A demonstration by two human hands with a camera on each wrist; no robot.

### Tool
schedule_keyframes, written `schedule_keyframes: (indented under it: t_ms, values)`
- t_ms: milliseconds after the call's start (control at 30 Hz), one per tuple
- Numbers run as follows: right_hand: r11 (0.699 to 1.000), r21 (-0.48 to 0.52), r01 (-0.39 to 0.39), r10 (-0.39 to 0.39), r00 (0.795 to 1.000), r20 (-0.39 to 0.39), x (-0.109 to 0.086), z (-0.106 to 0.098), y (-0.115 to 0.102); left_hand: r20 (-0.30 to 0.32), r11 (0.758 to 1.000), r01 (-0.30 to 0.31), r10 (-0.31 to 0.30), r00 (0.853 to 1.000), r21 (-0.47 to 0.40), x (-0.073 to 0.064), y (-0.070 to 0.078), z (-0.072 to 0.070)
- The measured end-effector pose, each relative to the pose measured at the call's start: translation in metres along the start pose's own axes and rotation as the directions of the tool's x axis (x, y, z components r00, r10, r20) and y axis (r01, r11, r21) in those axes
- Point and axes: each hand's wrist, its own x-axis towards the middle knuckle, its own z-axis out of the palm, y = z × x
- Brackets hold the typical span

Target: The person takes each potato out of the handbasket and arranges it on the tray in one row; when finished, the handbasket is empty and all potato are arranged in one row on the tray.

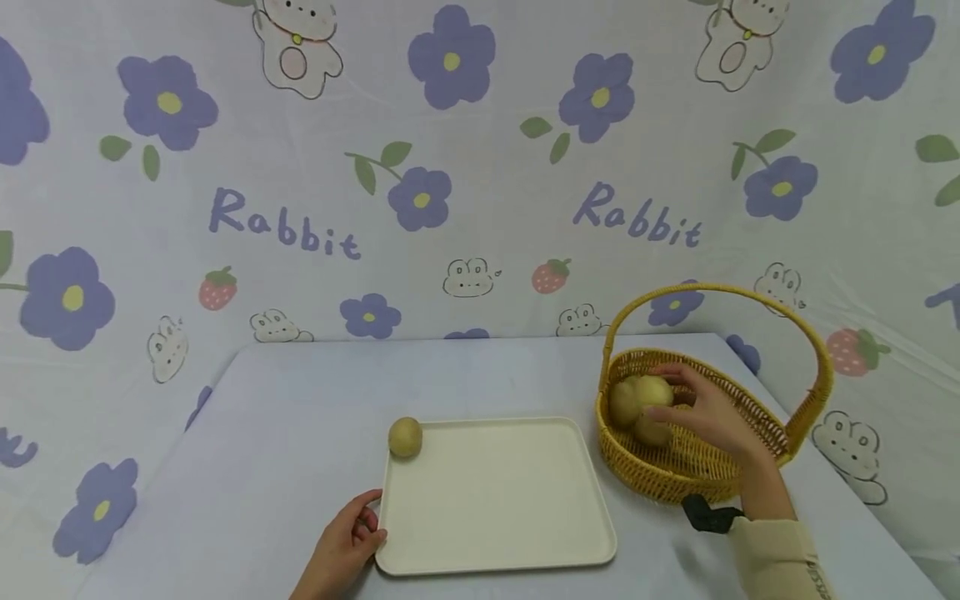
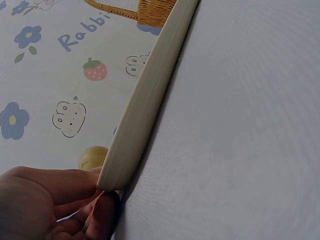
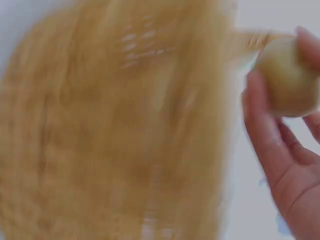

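Note:
My right hand (image 1: 708,410) is over the left part of the wicker basket (image 1: 652,479), gripping a round yellow-brown fruit (image 1: 652,392) between thumb and fingers. In the right wrist view the held fruit (image 3: 287,75) shows at the fingertips. Beside and below it, more such fruits (image 1: 622,406) lie in the basket. My left hand (image 1: 343,542) pinches the left edge of the cream tray (image 1: 498,500) near its front corner; the left wrist view shows thumb and fingers around the tray's rim (image 2: 142,105). One round fruit (image 1: 405,437) sits in the tray's back left corner.
The basket's tall handle (image 1: 712,289) arches above my right hand. Behind the white table (image 1: 315,400) hangs a patterned cloth (image 1: 480,225) with flowers and rabbits. Much of the right wrist view is filled by the blurred basket side.

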Motion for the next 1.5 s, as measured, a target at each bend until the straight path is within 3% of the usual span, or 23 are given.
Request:
schedule_keyframes:
  t_ms: [133, 300, 400, 567, 767, 1000, 1500]
  values:
    - [0.984, 0.167, 0.066, -0.067, 0.998, 0.001, 0.01, 0.03, -0.032, 0.001, 1.0, -0.002, 0.002, 1.0, -0.002, 0.002, 0.0, -0.001]
    - [0.957, 0.273, 0.095, -0.111, 0.993, 0.044, 0.033, 0.09, -0.058, -0.002, 1.0, -0.002, 0.002, 1.0, 0.004, 0.003, -0.002, -0.001]
    - [0.965, 0.245, 0.093, -0.117, 0.989, 0.087, 0.046, 0.13, -0.065, 0.003, 1.0, -0.005, 0.005, 1.0, -0.011, 0.002, -0.003, -0.001]
    - [0.99, 0.104, 0.094, -0.107, 0.987, 0.121, 0.063, 0.192, -0.073, 0.002, 1.0, -0.011, 0.011, 1.0, -0.019, 0.001, -0.005, -0.001]
    - [0.995, 0.001, 0.101, -0.101, 0.986, 0.136, 0.079, 0.242, -0.079, -0.025, 1.0, -0.028, 0.028, 0.999, 0.002, 0.001, -0.006, -0.001]
    - [0.996, 0.008, 0.087, -0.087, 0.987, 0.133, 0.081, 0.263, -0.084, -0.001, 0.999, -0.038, 0.038, 0.999, 0.003, 0.001, -0.007, -0.002]
    - [0.998, 0.011, 0.062, -0.063, 0.985, 0.16, 0.079, 0.263, -0.079, 0.003, 0.998, -0.039, 0.039, 0.999, -0.054, -0.001, -0.001, -0.003]
